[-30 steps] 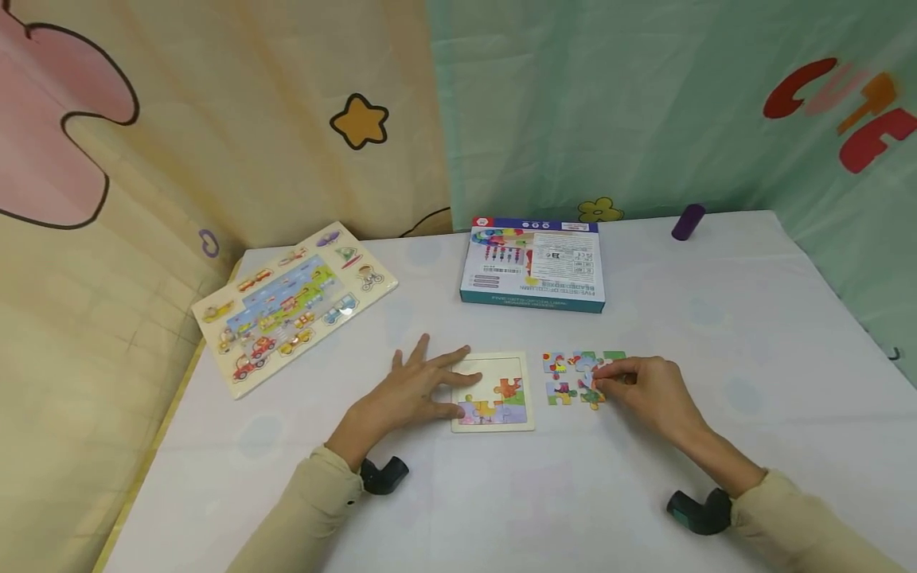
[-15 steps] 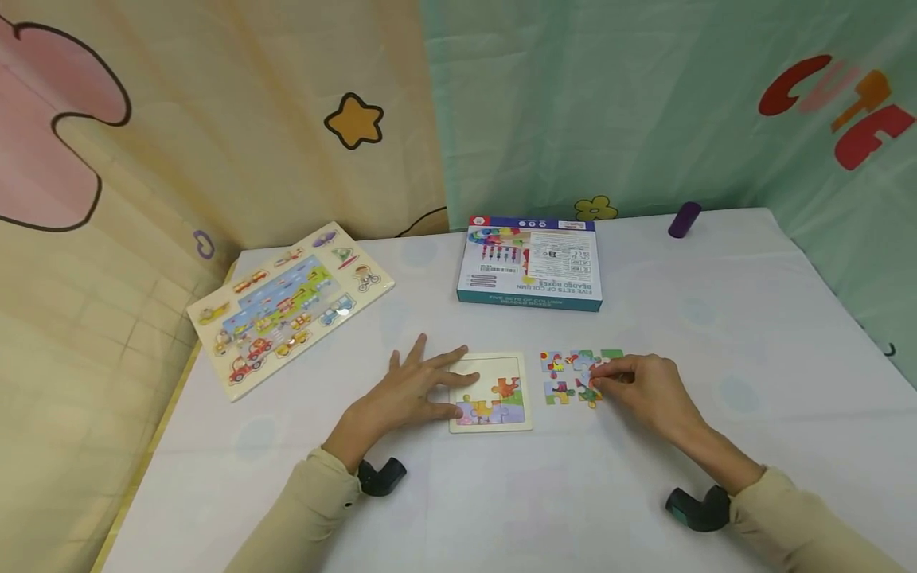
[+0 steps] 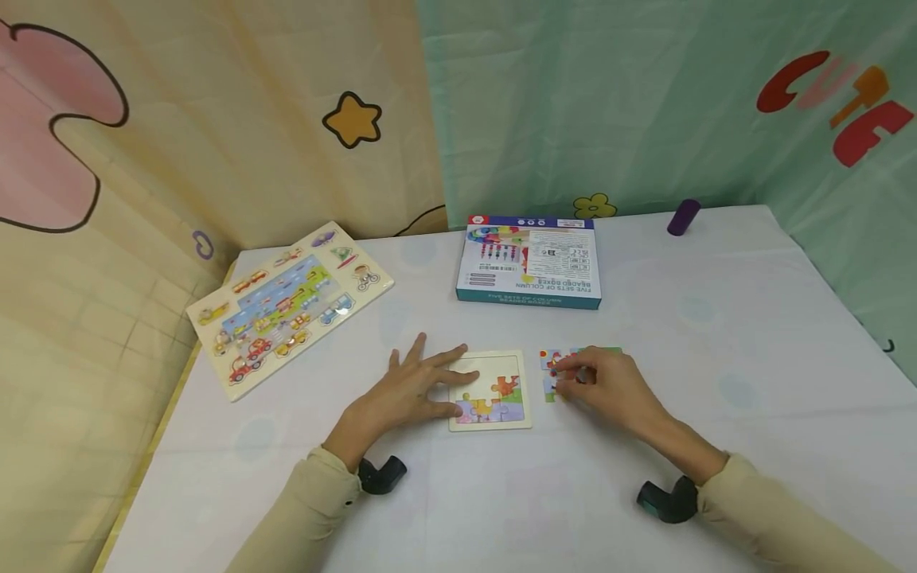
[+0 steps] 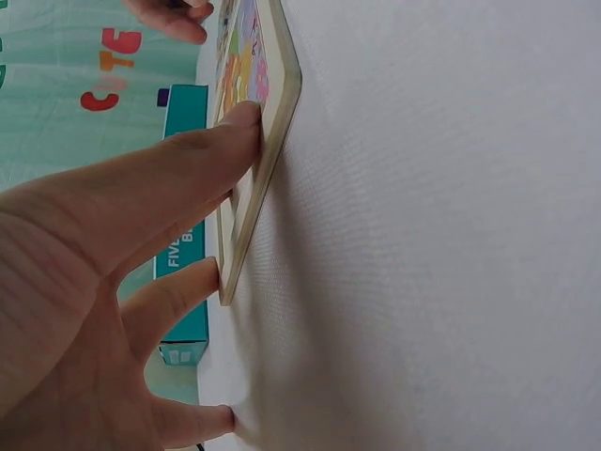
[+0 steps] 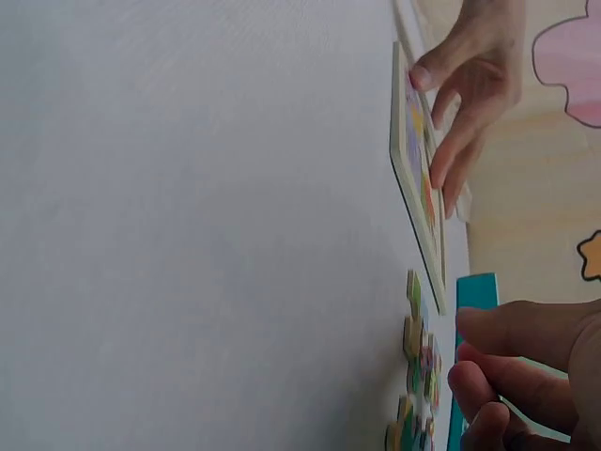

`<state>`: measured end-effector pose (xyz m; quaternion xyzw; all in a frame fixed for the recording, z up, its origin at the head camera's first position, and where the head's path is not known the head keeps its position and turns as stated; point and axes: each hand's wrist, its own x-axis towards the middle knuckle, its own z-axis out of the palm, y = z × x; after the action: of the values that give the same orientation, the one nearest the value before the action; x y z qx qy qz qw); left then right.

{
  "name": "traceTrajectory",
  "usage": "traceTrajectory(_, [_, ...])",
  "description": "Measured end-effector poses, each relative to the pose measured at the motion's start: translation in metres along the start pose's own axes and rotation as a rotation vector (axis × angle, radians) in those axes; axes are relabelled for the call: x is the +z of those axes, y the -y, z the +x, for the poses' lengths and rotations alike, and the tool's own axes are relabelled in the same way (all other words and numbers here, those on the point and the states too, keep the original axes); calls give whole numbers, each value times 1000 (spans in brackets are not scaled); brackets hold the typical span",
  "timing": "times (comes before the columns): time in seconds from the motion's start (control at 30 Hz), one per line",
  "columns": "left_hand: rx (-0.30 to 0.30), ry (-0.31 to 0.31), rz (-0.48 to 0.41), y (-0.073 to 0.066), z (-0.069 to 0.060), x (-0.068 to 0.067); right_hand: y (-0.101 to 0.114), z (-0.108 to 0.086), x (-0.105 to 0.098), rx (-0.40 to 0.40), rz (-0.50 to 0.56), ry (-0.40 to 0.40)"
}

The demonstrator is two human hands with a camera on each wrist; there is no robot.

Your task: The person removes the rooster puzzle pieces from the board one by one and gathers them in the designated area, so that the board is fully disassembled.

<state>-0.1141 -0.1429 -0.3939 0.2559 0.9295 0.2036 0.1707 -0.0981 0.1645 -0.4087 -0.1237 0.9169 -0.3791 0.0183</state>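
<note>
A small wooden puzzle tray (image 3: pixel 490 426) lies flat, with joined pieces (image 3: pixel 512 411) along its bottom and right side and bare board at its upper left. My left hand (image 3: pixel 404 391) is spread over the tray's left edge. In the left wrist view, its thumb (image 4: pixel 211 150) rests on the tray near the rim. Right of the tray lie loose puzzle pieces (image 3: pixel 549 391), partly hidden under my right hand (image 3: pixel 609 390). Its thumb and forefinger are bent above these pieces. Between them, the right wrist view shows a gap and no piece gripped.
A flat box (image 3: pixel 530 267) stands behind the tray. Back left lies a larger vehicle picture puzzle board (image 3: pixel 290 306). A purple cylinder (image 3: pixel 684 217) is near the table's back edge. Printed curtains (image 3: pixel 595 103) hang behind the white table (image 3: pixel 716 398).
My right hand has moved left across the loose pieces, from their right side to the ones nearest the tray. The left hand has stayed on the tray.
</note>
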Motion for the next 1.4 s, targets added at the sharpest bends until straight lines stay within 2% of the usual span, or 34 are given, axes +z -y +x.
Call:
traceTrajectory(0.17, [-4,2,1,0,0,0,16,7,19,-75,8,98])
traceTrajectory(0.33, [-4,1,9,0,0,0,27,12,31,-77,-24,142])
traceTrajectory(0.5, [-1,4,6,1,1,0,32,11,34,-46,-68,146])
traceTrajectory(0.9, [28,23,52,2,-3,1,32,14,35,-23,-21,164])
traceTrajectory(1.4, [23,9,39,2,-3,1,33,15,35,-41,44,158])
